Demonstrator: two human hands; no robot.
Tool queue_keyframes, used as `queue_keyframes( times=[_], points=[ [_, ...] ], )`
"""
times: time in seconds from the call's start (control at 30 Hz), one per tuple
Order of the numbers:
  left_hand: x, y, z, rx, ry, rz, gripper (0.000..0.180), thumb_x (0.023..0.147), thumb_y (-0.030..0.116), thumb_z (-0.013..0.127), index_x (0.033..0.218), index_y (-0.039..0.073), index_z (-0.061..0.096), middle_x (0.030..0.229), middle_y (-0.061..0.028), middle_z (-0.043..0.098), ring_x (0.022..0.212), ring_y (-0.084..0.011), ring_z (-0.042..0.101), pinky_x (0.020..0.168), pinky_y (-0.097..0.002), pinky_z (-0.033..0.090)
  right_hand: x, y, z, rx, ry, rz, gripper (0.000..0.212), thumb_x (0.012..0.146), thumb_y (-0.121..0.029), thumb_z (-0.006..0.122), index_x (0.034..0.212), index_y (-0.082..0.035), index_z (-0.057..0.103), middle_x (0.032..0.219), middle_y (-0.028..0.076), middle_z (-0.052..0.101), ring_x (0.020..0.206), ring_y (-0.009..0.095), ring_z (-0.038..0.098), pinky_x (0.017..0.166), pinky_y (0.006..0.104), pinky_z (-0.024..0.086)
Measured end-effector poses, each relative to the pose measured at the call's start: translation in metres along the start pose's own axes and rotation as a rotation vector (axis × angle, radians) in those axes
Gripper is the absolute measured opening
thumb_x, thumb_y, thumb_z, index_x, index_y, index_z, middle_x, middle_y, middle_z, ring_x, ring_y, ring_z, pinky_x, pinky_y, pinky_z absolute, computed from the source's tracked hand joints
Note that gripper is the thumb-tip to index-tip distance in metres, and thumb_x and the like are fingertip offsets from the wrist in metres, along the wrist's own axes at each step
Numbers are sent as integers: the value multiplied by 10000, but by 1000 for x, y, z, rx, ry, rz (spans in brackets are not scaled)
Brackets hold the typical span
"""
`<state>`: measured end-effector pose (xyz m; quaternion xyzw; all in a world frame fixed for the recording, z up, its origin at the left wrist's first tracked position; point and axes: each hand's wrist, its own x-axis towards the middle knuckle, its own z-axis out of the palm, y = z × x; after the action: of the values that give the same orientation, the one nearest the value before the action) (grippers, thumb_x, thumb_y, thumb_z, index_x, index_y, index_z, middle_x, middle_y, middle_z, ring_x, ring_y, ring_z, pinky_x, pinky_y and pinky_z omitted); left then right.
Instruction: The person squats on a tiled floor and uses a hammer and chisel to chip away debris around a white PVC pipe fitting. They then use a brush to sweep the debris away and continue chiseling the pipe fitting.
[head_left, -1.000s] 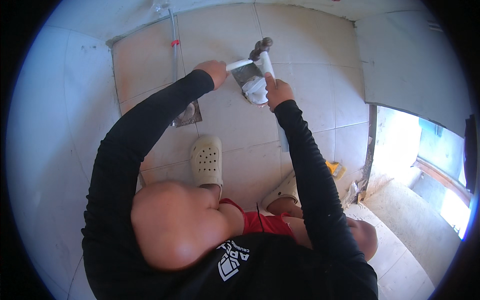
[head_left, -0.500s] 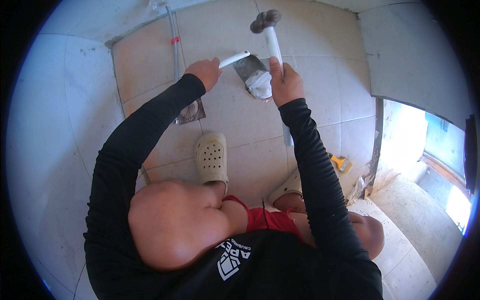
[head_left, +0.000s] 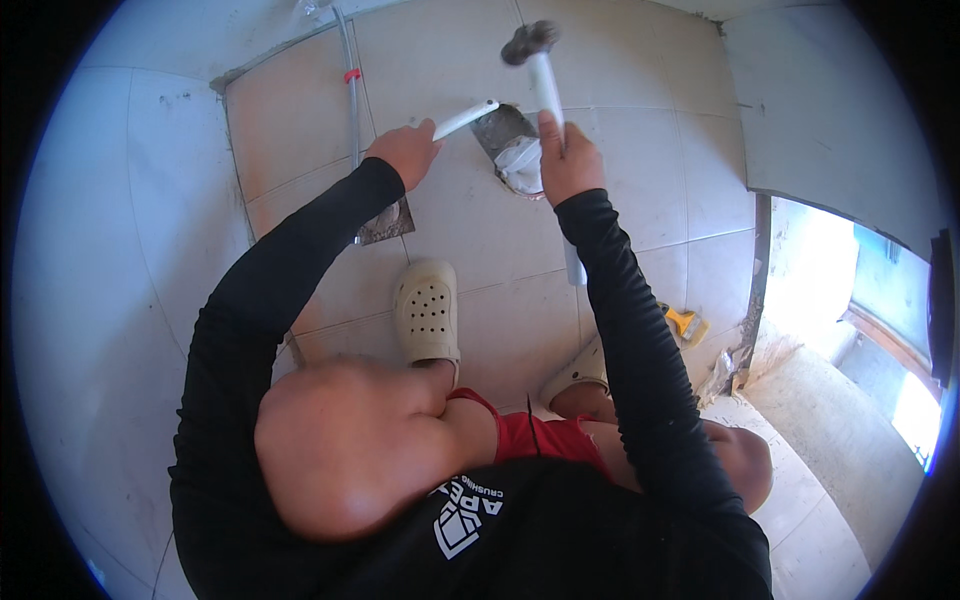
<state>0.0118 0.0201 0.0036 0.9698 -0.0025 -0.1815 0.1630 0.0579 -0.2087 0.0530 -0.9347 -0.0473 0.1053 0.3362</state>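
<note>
My right hand (head_left: 572,165) is wrapped round the white handle of a hammer (head_left: 531,43), its dark head pointing away from me and slightly blurred. The handle's lower end shows again beside my right sleeve. To the left, my left hand (head_left: 405,157) is closed on a white-handled tool (head_left: 467,119), whose end with a small hole points up and right; its other end is hidden by the hand. Between my hands is a dark opening (head_left: 503,125) in the floor tiles, with crumpled white plastic (head_left: 520,165) in its near part.
A grey pipe (head_left: 351,110) with a red band runs along the floor on the left. A dark square patch (head_left: 388,224) lies below my left wrist. My beige clogs (head_left: 426,310) rest on the tiles. A yellow-handled brush (head_left: 686,325) lies right, near a wall opening.
Both hands stay closed on their tools, with only slight shifts in position. The hammer remains raised beside the opening.
</note>
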Motion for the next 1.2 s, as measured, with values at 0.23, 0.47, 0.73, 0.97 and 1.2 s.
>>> queue_keyframes(
  times=[0.23,0.47,0.73,0.97,1.2],
  points=[
    [4,2,-5,-26,-60,-39,327,960,348,439,975,27,497,707,-202,623,698,-396,626,636,-496,498,0,-5,22,-176,-66,-18,584,934,-511,406,857,39,587,731,279,606,763,480,595,660,501,486],
    [-4,-2,3,-31,-12,-46,339,964,358,427,976,24,484,733,-209,631,701,-397,626,637,-499,494,-2,-2,8,48,29,16,569,931,-507,429,809,32,565,710,289,591,743,485,584,633,505,477],
    [-1,4,-5,-42,-46,-76,306,954,328,443,974,29,505,759,-202,635,729,-404,624,663,-498,495,-4,10,16,-81,-160,55,603,926,-534,412,916,41,595,794,290,619,807,469,603,719,514,480],
    [0,-5,-5,-29,78,26,290,956,335,460,966,46,477,670,-190,608,645,-391,615,595,-494,489,-21,9,-10,9,-113,76,600,937,-540,401,837,30,561,756,283,600,764,467,591,657,482,467],
    [-3,0,-4,71,72,67,257,951,317,461,964,61,466,678,-159,614,643,-363,618,585,-481,487,-23,-2,-19,39,3,49,633,937,-565,385,772,26,538,647,235,553,630,418,560,594,452,446]
  ],
)
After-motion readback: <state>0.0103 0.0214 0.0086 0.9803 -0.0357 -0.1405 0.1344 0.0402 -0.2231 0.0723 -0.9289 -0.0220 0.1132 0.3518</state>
